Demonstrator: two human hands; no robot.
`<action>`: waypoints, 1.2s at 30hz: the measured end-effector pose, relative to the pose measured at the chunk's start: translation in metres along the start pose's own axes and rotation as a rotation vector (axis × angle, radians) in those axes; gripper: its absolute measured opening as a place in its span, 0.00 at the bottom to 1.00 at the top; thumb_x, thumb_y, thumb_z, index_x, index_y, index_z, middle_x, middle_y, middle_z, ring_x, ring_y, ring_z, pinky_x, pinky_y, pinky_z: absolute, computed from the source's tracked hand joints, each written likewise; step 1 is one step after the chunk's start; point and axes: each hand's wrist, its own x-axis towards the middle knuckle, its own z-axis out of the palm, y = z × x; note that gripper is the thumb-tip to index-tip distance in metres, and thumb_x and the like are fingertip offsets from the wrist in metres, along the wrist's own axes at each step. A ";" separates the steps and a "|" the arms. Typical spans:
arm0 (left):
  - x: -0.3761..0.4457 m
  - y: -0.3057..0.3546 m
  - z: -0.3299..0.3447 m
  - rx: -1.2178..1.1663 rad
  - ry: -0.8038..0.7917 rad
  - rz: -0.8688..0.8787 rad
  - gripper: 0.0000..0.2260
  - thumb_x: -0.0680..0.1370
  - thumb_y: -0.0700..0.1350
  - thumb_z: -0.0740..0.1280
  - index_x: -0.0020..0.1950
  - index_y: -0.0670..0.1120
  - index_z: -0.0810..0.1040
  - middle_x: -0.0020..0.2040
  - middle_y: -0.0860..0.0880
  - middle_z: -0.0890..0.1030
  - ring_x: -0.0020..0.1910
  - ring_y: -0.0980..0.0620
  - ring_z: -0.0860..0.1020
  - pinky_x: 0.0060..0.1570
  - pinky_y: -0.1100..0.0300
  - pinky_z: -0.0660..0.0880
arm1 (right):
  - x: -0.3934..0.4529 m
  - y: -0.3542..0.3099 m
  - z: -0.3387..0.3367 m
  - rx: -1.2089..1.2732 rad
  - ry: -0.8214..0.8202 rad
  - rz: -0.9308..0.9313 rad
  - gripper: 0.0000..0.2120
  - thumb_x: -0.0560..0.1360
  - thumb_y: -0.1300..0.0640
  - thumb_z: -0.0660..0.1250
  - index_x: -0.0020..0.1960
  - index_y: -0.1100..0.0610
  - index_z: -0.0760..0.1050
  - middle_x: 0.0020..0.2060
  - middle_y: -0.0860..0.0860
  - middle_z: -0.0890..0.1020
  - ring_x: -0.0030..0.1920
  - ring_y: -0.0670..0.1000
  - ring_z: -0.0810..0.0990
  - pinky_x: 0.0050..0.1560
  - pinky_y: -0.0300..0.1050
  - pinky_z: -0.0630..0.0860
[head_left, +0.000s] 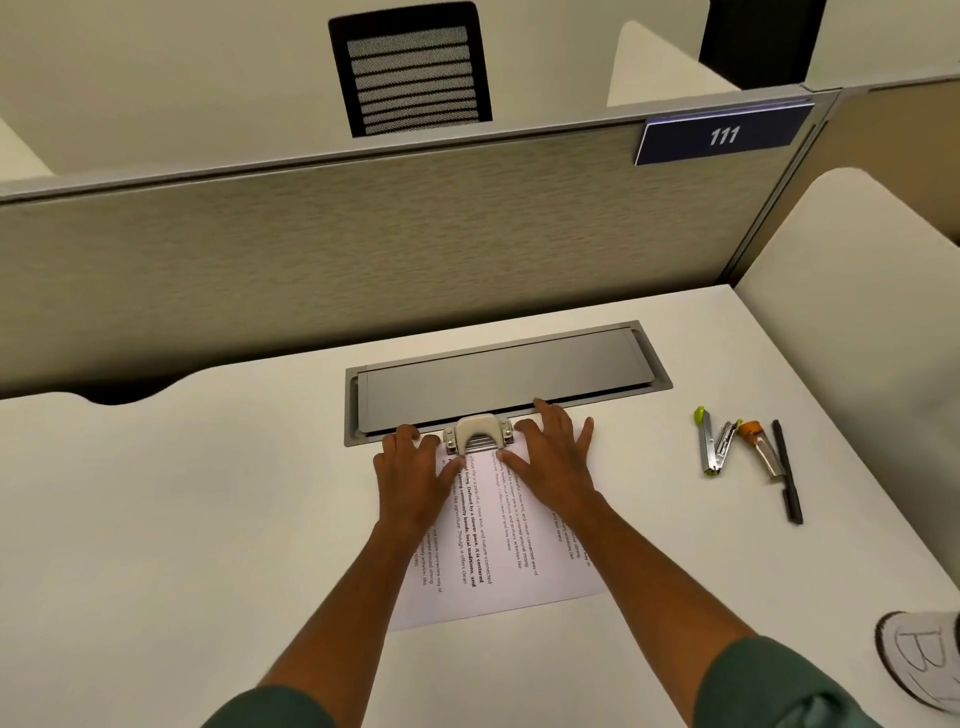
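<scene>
A stack of printed white paper sheets (498, 561) lies on the white desk (208, 519), its far edge slid into a beige and metal hole punch (477, 434). My left hand (413, 470) rests flat on the paper's left side, fingers reaching beside the punch. My right hand (550, 457) lies spread on the paper's right side, fingers straight, thumb close to the punch. Neither hand grips anything.
A grey metal cable hatch (509, 379) is set into the desk just behind the punch. To the right lie a green-tipped stapler (709, 441), an orange-capped tool (758, 447) and a black pen (787, 470). A beige partition (363, 249) backs the desk. A white shoe (919, 660) shows at lower right.
</scene>
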 end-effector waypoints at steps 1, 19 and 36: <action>0.000 0.000 0.000 -0.002 0.000 0.001 0.20 0.75 0.60 0.67 0.59 0.47 0.78 0.62 0.45 0.72 0.62 0.45 0.69 0.60 0.48 0.66 | 0.000 -0.001 0.001 0.009 0.006 0.004 0.26 0.75 0.34 0.58 0.69 0.46 0.68 0.78 0.50 0.53 0.78 0.54 0.49 0.73 0.67 0.39; -0.038 0.009 -0.003 0.089 -0.043 -0.037 0.19 0.76 0.61 0.63 0.58 0.50 0.76 0.64 0.48 0.72 0.62 0.48 0.69 0.63 0.51 0.65 | -0.039 -0.003 0.011 -0.007 0.021 0.052 0.22 0.77 0.37 0.57 0.65 0.48 0.69 0.77 0.52 0.56 0.78 0.55 0.51 0.73 0.66 0.39; -0.162 -0.012 -0.026 0.239 -0.152 -0.127 0.18 0.77 0.62 0.58 0.57 0.50 0.72 0.57 0.50 0.71 0.57 0.49 0.68 0.56 0.53 0.68 | -0.146 -0.026 0.039 -0.054 -0.017 0.016 0.18 0.63 0.35 0.70 0.45 0.46 0.77 0.63 0.54 0.79 0.63 0.59 0.77 0.66 0.70 0.61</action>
